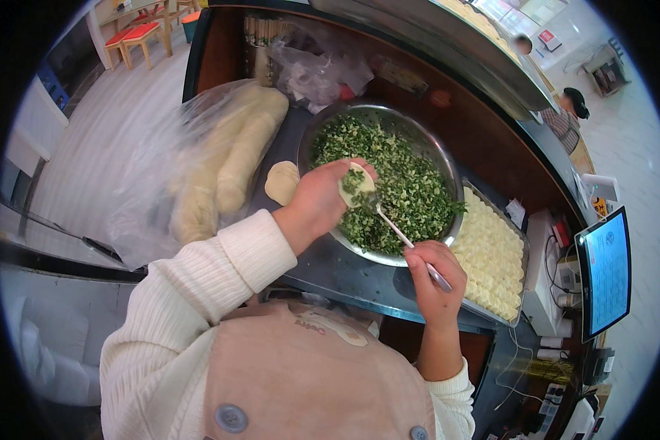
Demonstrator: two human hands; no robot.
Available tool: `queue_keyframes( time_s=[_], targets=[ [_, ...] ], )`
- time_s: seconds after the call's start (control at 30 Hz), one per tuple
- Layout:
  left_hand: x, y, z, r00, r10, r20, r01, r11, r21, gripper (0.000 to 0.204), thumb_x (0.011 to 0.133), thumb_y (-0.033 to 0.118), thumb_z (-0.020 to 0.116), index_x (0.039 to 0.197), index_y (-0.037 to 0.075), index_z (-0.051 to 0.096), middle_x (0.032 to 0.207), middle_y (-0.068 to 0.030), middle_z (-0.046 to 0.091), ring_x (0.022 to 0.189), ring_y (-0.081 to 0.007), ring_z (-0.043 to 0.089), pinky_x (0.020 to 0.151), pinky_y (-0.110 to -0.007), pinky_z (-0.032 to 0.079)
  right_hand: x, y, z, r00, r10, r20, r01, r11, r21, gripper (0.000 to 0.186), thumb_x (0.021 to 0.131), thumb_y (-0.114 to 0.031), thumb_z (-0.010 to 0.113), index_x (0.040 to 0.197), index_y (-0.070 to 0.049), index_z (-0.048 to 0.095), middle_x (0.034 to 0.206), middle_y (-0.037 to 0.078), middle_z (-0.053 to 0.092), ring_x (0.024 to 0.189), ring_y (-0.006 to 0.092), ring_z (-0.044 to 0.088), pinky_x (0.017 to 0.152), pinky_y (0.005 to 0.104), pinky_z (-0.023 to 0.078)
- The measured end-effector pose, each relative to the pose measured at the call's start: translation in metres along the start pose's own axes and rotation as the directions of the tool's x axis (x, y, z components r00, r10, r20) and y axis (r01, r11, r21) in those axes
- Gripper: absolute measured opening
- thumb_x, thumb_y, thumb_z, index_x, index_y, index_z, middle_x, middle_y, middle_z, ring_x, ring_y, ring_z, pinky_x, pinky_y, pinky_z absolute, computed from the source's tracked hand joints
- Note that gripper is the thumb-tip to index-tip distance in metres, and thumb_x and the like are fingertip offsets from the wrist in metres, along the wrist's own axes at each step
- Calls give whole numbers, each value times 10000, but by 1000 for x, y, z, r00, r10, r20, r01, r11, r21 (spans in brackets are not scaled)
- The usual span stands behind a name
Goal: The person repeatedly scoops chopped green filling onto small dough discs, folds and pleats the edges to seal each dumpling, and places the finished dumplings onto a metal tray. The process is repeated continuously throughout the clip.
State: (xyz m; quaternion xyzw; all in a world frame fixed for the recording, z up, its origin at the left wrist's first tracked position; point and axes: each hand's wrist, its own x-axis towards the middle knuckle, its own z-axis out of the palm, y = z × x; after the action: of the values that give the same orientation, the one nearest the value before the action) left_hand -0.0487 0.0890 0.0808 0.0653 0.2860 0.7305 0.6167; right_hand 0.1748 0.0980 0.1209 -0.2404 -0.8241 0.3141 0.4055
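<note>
Cupped over a big steel bowl of chopped green filling (403, 172), my left hand (323, 194) holds a round dough wrapper (358, 183) with some filling on it. My right hand (436, 275) grips a metal spoon (394, 229), whose tip is at the filling in the wrapper. A small pile of flat dough rounds (281, 182) lies left of the bowl. Farther left are long rolls of pale dough (235, 150) in a clear plastic bag (143, 198). To the right, a metal tray (518, 301) holds rows of several pale dumplings (484, 253).
A monitor (603, 275), cables and a white device (544, 286) stand right of the tray. A wooden ledge (414, 81) and crumpled bags (319, 62) are behind the bowl. A seated person (565, 125) is beyond the counter. Red-seated stools (139, 37) stand at the upper left.
</note>
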Motion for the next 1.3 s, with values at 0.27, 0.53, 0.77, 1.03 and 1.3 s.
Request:
queue_keyframes(
  time_s=[0.27,0.53,0.77,1.03,1.3],
  targets=[
    [6,0,-3,1000,-16,-5,16,1000,22,323,1032,151,331,1240,-60,457,1188,-196,587,1113,-291,598,993,-386,491,-2,4,1,999,-3,-38,3,1000,16,59,811,5,708,867,15,689,831,110,673,802,229,629,765,318,488],
    [0,13,2,1000,15,1,-15,1000,14,297,1033,161,339,1208,-40,470,1074,-173,586,1011,-291,607,894,-465,527,5,15,10,978,202,57,-190,968,-167,122,848,-115,694,911,-11,693,864,118,672,837,269,613,782,353,482],
    [-27,4,25,986,-146,82,149,988,-35,278,1027,147,331,1184,-32,473,1107,-185,580,1042,-303,601,923,-442,516,19,8,24,999,-40,-1,38,962,-272,294,755,-157,771,983,-63,610,948,102,570,915,286,526,818,389,432],
    [-48,-6,35,983,-125,132,117,991,68,314,1045,183,322,1209,-26,490,1184,-186,555,1081,-292,588,946,-428,517,41,-8,26,968,-249,-1,227,881,-415,310,728,-133,777,968,-75,590,962,102,526,946,304,488,835,406,408],
    [-63,1,38,982,-133,134,135,991,0,346,1047,190,295,1248,-44,453,1198,-208,552,1097,-299,583,968,-430,502,27,-10,18,954,-298,-8,274,888,-368,222,738,-52,726,941,-101,650,916,75,525,944,303,507,842,407,416]
  ],
)
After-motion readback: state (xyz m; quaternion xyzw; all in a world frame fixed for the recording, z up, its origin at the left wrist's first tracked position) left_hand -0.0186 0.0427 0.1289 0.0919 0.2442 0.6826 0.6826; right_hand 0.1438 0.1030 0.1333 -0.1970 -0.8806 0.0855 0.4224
